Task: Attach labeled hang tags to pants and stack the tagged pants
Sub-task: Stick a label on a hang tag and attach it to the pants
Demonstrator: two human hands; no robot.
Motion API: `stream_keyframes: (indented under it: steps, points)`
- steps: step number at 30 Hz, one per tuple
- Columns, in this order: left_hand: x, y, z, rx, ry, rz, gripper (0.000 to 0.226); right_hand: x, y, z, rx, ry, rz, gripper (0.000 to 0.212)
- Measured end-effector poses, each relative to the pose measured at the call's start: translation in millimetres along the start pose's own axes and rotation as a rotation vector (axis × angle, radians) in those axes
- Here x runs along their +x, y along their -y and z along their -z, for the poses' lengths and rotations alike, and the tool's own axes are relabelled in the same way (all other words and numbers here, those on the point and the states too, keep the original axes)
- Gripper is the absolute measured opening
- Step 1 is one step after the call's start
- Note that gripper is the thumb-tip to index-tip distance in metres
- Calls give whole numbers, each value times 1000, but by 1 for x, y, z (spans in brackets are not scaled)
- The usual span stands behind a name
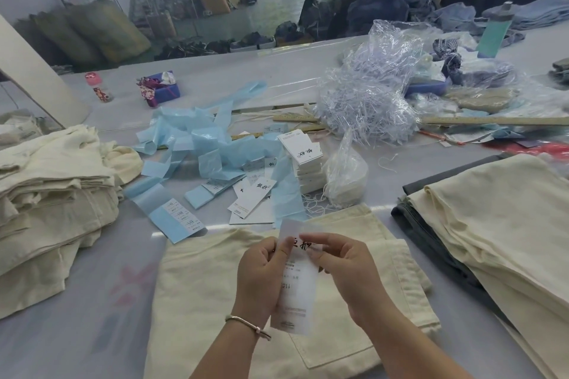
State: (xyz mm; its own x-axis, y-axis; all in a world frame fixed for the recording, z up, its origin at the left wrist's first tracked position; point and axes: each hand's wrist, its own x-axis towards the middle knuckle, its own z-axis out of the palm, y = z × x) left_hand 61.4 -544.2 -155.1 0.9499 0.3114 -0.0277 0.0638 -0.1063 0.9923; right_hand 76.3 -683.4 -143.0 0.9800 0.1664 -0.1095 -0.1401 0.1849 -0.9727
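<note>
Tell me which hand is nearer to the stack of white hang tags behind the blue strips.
Right, narrowly. The right hand sits almost straight below the tag stack, while the left hand is further to the left of it. Both grip one hang tag above the cream pants.

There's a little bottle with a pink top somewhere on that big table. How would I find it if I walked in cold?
Start at the heap of cream pants on the table's left side and look beyond it toward the far edge. Left of the purple tissue box stands the small bottle, alone and upright. Its pink cap and red-patterned body are unlike the tall teal bottle far right.
</note>
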Motion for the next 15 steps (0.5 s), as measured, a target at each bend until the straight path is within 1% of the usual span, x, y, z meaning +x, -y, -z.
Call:
stream_keyframes:
  steps: [3, 6, 8, 9, 12, 15]
  points:
    - [7, 15, 4, 56, -83, 30, 50, 23, -9, 11, -121, -66, 29, 25]
    - [16, 26, 14, 28, -148, 83, 50, 66, -25, 33, -482, -204, 76, 20]
    - [23, 32, 20, 27, -178, 118, 43, 96, -35, 44, -717, -232, 66, 15]
    - [27, 35, 23, 39, -185, 130, 40, 110, -40, 47, -793, -227, 50, 13]
    - [36, 45, 27, 56, -172, 150, 39, 151, -55, 50, -916, -216, -12, 10]
    - [39, 51, 27, 23, -116, 165, 27, 181, -68, 48, -989, -221, -80, 14]
